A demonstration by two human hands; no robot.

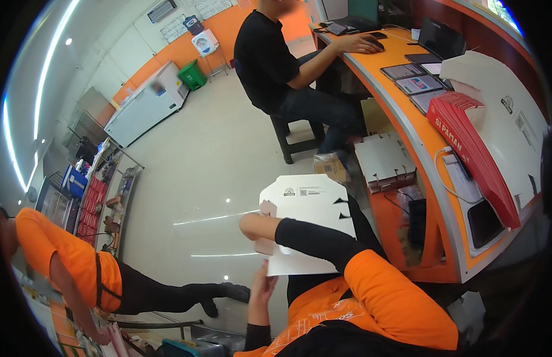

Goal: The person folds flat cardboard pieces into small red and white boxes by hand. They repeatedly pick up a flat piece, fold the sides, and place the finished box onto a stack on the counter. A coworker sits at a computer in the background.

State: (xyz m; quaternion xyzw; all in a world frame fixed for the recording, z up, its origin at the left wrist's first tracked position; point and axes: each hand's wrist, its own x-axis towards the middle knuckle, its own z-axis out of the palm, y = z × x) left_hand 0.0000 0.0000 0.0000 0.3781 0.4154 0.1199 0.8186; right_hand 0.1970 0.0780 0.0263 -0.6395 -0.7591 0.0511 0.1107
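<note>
The white box card [314, 206] lies over the person's legs [367, 224], seemingly being folded, with the left hand [262, 287] pinching its near left corner and the right hand [256, 227] beside its left edge, fingers too hidden to tell, and that edge needs careful bending.

Centre: card [314, 199], smooth, matt paperboard. 1 o'clock: worktop [373, 63], smooth, laminate-like, low sheen. 3 o'clock: carton [475, 152], paperboard, slightly glossy. 5 o'clock: shirt [377, 285], soft, matt cloth. 9 o'clock: floor [198, 190], glossy, reflective tile. 10 o'clock: freezer [148, 107], smooth, enamel-like panels. 11 o'clock: bin [193, 75], smooth plastic.
</note>
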